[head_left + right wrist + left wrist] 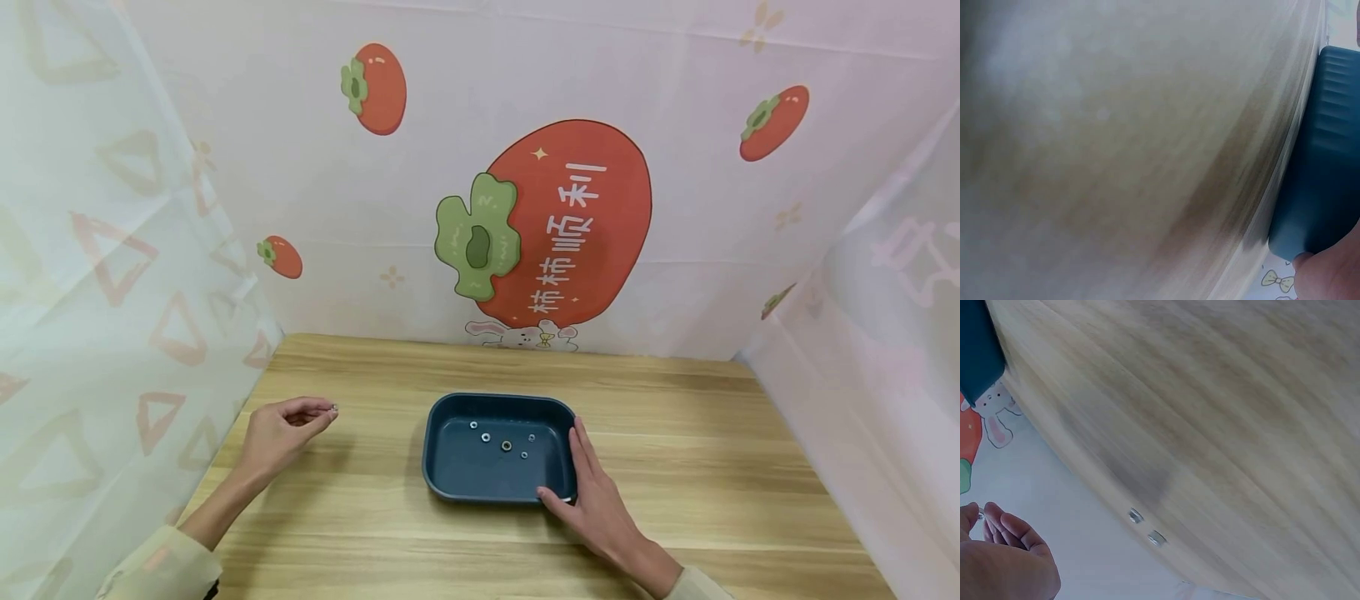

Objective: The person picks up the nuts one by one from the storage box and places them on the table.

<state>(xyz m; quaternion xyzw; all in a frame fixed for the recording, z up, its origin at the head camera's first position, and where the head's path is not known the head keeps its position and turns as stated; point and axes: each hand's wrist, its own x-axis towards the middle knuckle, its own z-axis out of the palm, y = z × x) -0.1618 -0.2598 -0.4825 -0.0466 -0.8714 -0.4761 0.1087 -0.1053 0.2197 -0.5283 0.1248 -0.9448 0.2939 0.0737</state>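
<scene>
My left hand is raised at the left of the table, pinching a small metal nut between thumb and fingertips. The left wrist view shows the same nut at the fingertips. Two more nuts, one beside the other, lie on the tabletop there; the head view does not show them. A dark blue tray holds several loose nuts, among them a larger, darker one. My right hand rests against the tray's near right corner, fingers straight along its right side, thumb at the front rim.
The wood-grain table carries the tray near its middle. A white printed cloth with persimmon pictures hangs behind the table, and more cloth closes off the left and right sides.
</scene>
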